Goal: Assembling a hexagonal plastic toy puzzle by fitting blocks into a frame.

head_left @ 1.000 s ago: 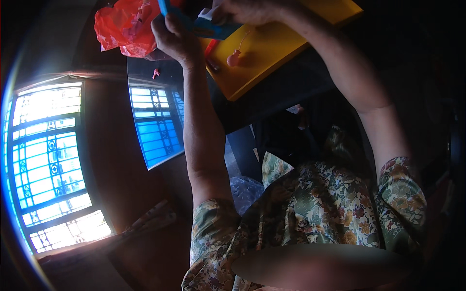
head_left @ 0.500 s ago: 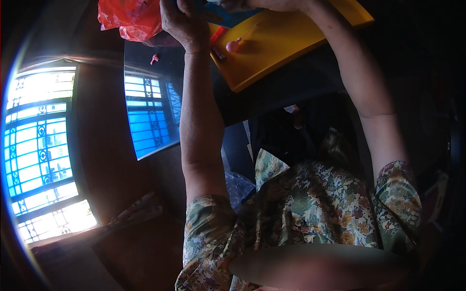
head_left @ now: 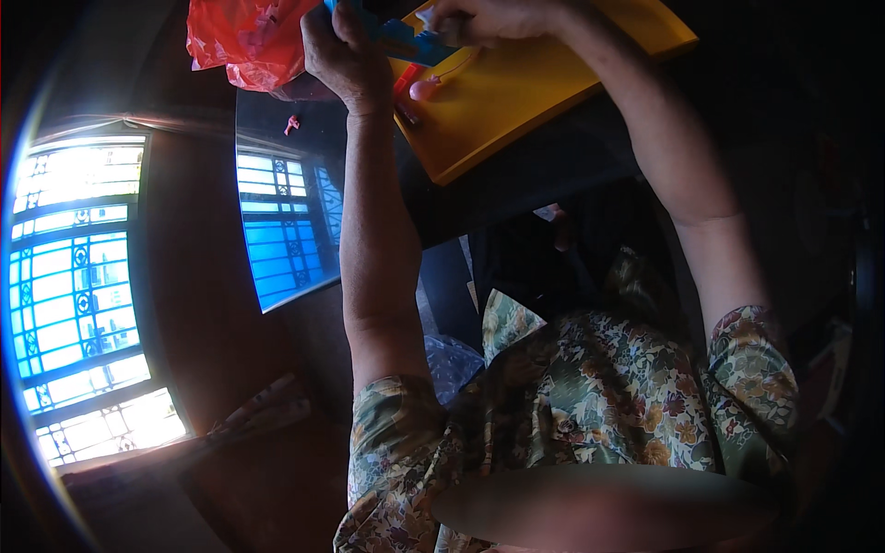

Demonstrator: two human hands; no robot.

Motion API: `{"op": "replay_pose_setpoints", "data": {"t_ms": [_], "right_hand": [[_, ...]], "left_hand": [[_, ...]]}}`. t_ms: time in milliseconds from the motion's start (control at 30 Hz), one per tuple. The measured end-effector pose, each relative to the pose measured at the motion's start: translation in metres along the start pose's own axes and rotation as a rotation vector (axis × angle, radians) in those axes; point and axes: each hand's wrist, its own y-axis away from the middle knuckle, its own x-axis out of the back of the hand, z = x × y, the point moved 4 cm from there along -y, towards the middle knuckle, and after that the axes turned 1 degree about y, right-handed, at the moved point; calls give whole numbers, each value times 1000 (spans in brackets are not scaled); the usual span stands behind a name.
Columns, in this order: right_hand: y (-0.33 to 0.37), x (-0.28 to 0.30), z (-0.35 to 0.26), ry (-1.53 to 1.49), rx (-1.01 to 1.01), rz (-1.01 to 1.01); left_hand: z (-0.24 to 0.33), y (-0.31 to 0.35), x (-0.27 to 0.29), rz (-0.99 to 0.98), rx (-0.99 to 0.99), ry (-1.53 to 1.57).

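At the top of the picture, my left hand (head_left: 355, 64) is closed around the edge of a flat blue plastic piece (head_left: 406, 44) with a jagged outline. My right hand (head_left: 493, 20) pinches a small whitish piece (head_left: 428, 18) at the right part of the blue piece; its exact kind is too dim to make out. Under both hands lies a yellow tray (head_left: 525, 97). A pink ball with a thin stem (head_left: 425, 88) rests in its left part, beside a red strip (head_left: 406, 83). The upper ends of my hands are cut off by the picture's edge.
A red plastic bag (head_left: 247, 44) lies left of my left hand. On the glossy dark tabletop (head_left: 318, 115), which mirrors the window, sits a small pink piece (head_left: 292, 123). A barred window (head_left: 88, 286) is at the far left.
The blue piece and my right hand have come lower into view, and my right hand has shifted left. The tray and the pink ball appear slightly shifted as the view moved.
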Motion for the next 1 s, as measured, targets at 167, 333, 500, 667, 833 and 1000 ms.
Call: {"op": "replay_pose_setpoints", "data": {"t_ms": [167, 333, 500, 667, 833, 1000], "right_hand": [[13, 18, 19, -119, -67, 113], [7, 1, 3, 234, -135, -36], [21, 14, 7, 179, -93, 114], [5, 2, 31, 398, -100, 196], [-2, -6, 57, 615, 17, 288], [-1, -6, 68, 583, -3, 404]], "left_hand": [[8, -6, -11, -59, 31, 8], [24, -1, -5, -83, 73, 76], [33, -3, -14, -91, 59, 106], [6, 5, -15, -120, 257, 308], [-5, 19, -34, -125, 546, 792], [6, 14, -26, -642, 575, 663]]}}
